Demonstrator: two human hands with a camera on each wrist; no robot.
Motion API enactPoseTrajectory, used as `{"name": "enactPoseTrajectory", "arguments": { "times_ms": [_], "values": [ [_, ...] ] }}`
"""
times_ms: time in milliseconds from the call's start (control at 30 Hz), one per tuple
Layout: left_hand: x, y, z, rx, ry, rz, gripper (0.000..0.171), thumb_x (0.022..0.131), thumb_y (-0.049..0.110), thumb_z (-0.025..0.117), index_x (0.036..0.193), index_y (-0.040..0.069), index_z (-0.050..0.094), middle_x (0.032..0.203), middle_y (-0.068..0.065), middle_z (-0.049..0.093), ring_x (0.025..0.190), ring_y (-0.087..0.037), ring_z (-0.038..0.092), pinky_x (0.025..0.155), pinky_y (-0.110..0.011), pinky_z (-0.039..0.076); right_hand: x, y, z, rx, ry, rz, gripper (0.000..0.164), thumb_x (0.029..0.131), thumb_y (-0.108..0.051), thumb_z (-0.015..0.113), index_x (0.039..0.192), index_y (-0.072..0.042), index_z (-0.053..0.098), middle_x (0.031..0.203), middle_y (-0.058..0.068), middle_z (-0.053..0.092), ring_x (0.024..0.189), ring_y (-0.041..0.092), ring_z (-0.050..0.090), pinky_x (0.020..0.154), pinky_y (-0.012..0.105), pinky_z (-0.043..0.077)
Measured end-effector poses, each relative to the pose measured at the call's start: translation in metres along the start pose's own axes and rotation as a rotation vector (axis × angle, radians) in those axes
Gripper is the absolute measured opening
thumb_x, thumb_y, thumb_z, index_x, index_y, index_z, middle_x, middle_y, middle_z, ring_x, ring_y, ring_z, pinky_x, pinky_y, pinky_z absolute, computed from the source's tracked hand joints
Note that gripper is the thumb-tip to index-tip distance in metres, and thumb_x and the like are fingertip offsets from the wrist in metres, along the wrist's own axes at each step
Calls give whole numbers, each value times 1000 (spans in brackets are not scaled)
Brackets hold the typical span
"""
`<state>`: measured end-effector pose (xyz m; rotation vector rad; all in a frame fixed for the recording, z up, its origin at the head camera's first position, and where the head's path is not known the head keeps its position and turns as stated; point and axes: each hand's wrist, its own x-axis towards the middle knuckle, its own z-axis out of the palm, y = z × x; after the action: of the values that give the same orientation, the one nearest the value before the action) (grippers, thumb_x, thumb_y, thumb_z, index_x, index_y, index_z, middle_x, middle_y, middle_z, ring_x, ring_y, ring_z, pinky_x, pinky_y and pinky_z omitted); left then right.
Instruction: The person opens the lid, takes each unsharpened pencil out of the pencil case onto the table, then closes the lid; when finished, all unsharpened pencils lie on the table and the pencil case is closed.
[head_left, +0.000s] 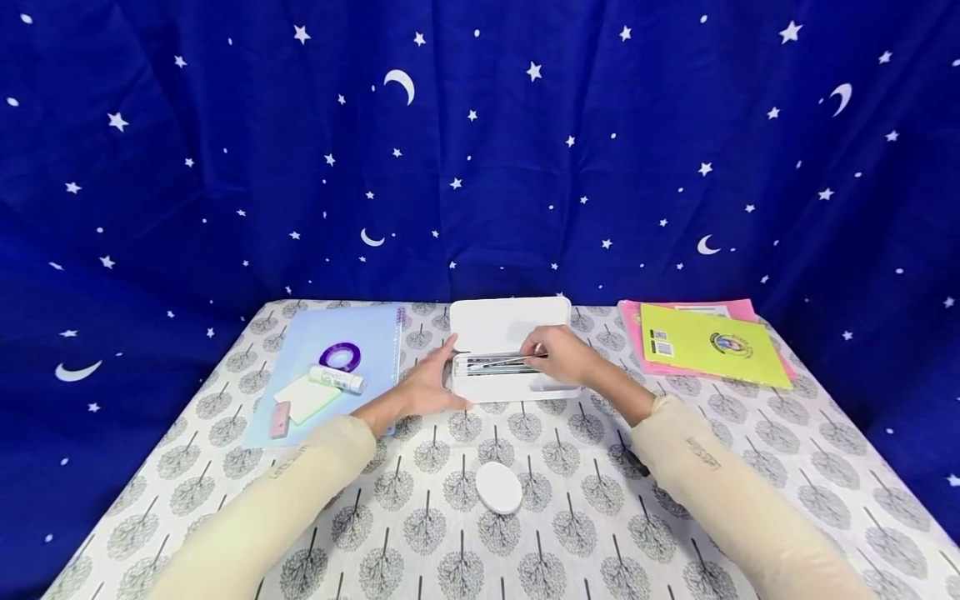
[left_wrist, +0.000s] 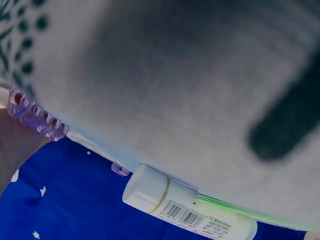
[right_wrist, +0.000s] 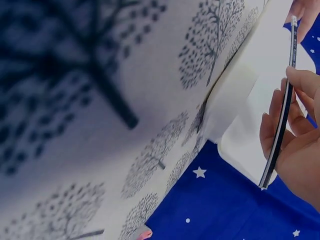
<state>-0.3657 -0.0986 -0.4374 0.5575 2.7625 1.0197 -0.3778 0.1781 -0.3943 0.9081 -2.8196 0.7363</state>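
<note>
A white pencil case (head_left: 517,387) lies with its lid (head_left: 510,323) raised at the back of the table, several pencils (head_left: 480,367) inside. My left hand (head_left: 431,387) holds the left end of the case, thumb by the front corner and fingers at the back. Over the case's right part, my right hand (head_left: 558,354) pinches a dark pencil with pale stripes (right_wrist: 283,127) between thumb and fingers. In the right wrist view the pencil slants past the palm, its tip end up near the other hand's fingers. The left wrist view catches only an edge of the left hand (left_wrist: 17,142).
At left, a light blue spiral notebook (head_left: 307,333) bears purple tape (head_left: 324,357), a glue stick (head_left: 337,379), a sticky-note pad (head_left: 303,400) and a pink eraser (head_left: 280,419). Yellow (head_left: 690,346) and pink (head_left: 632,333) booklets overlap at right. A white oval object (head_left: 498,487) lies in front.
</note>
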Motion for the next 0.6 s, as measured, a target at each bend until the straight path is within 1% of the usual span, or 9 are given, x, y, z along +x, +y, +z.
{"name": "enactPoseTrajectory", "arguments": {
  "times_ms": [200,367,467,533,600],
  "values": [
    [1,-1,-3,-11,-18,14,129,68,30,91,161,25,2,155,-5,40,148,-26,24,121,-50,14,-13,4,-8,26,18,6,7,87,-9,73,94,-6,74,91,-1,71,85,17,65,80,38,55],
    [-1,0,-4,-27,-21,-2,130,67,30,91,161,27,1,156,-5,38,148,-27,23,121,-53,14,-23,7,-15,69,48,-8,5,86,-9,74,91,-6,73,88,-3,70,83,16,62,80,39,53],
    [-1,0,-5,-34,-16,-6,130,66,29,91,161,26,1,156,-5,38,148,-28,23,121,-53,14,-29,9,-18,118,58,-15,5,86,-7,74,91,-6,73,87,-2,69,82,17,61,80,40,52],
    [-1,-1,-5,-31,-16,-6,131,66,30,91,161,26,1,156,-4,39,148,-27,23,121,-52,14,-34,11,-20,139,55,-7,6,86,-5,74,91,-6,73,87,-2,68,82,16,61,78,37,52],
    [-1,-1,-5,-29,-18,-1,130,66,30,91,161,25,2,156,-4,39,148,-27,23,121,-52,14,-39,13,-22,160,49,13,6,86,-4,74,92,-6,73,86,-1,68,80,16,61,74,34,53]
  ]
}}
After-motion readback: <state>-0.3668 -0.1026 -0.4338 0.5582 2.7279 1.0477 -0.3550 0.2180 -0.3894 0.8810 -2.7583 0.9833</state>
